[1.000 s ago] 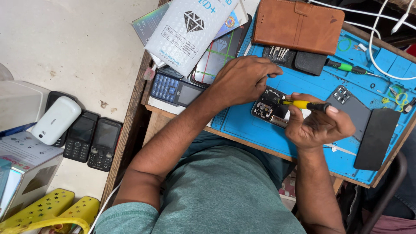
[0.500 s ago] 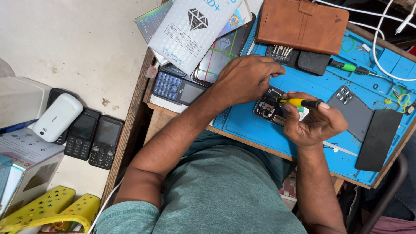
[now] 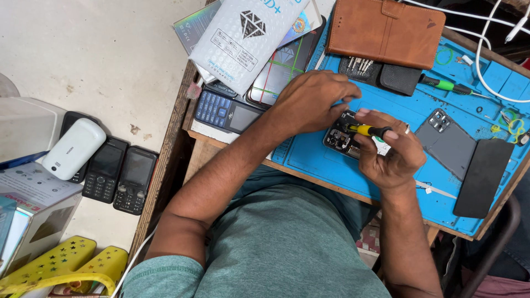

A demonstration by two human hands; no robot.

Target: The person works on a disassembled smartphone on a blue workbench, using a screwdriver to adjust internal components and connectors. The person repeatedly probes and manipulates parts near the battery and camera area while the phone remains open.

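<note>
From the head camera, the left hand [image 3: 309, 102] lies palm-down over the top of an opened phone [image 3: 339, 135], fingers curled onto it, so most of the phone is covered and only a dark patch of its innards shows near the front edge of the blue mat [image 3: 309, 160]. The right hand [image 3: 389, 152] pinches a yellow-handled screwdriver [image 3: 367, 130] between thumb and fingertips; its tip points at the phone, but the exact contact point is hidden between the two hands. Right of that hand, a grey back cover [image 3: 447, 143] lies flat on the mat, and a black panel [image 3: 483, 176] sits just beside it toward the mat's right corner. At the mat's far edge a brown wallet case [image 3: 383, 30] partly covers a bit set [image 3: 356, 66], with a green screwdriver [image 3: 444, 85] nearby. White cables [image 3: 486, 66] run off the top right, their ends cut off. At the worktop's left edge a keypad phone [image 3: 226, 113] is half buried under a white packet [image 3: 248, 36]. On the floor at left, three dark phones [image 3: 118, 174] lie beside a white one [image 3: 74, 149]; boxes there are cropped by the frame.
</note>
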